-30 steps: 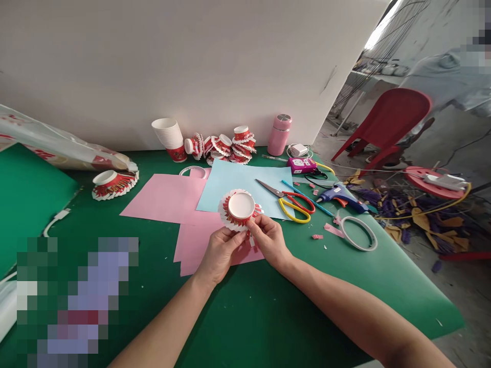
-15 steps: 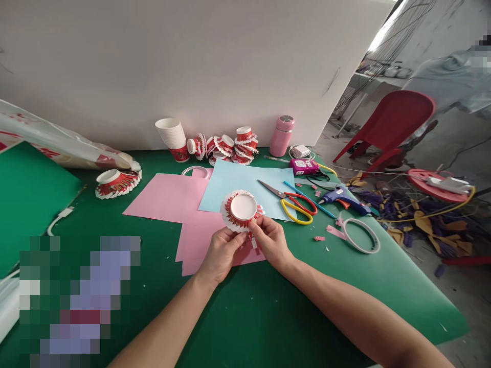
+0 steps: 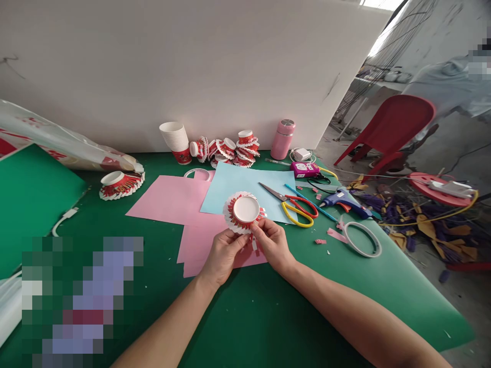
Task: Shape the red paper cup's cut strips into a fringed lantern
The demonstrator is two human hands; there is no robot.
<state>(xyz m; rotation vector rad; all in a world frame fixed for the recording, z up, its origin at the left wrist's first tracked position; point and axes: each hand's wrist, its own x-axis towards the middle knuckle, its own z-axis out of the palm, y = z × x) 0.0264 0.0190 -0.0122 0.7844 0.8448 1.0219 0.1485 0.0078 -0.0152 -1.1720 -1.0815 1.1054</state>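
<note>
Between both hands I hold a red and white paper cup (image 3: 246, 209), its round white base facing up and its side cut into strips that fan outward. My left hand (image 3: 224, 253) grips the lower left edge with thumb and fingers. My right hand (image 3: 273, 243) pinches strips at the lower right, where one strip hangs down. Under the cup lie pink paper sheets (image 3: 164, 200) and a light blue sheet (image 3: 245, 179). Scissors (image 3: 288, 202) with red and yellow handles rest to the right, blades partly apart.
Along the wall stand stacked paper cups (image 3: 175, 139), a heap of fringed cups (image 3: 245, 151) and a pink bottle (image 3: 283, 139). Another fringed cup (image 3: 121, 185) lies left. On the right are a blue glue gun (image 3: 345, 200), a tape roll (image 3: 361, 237) and a purple box (image 3: 304, 169).
The whole view has shifted slightly, with things sitting a little lower and further right. Both hands keep the same hold on the cut paper cup.
</note>
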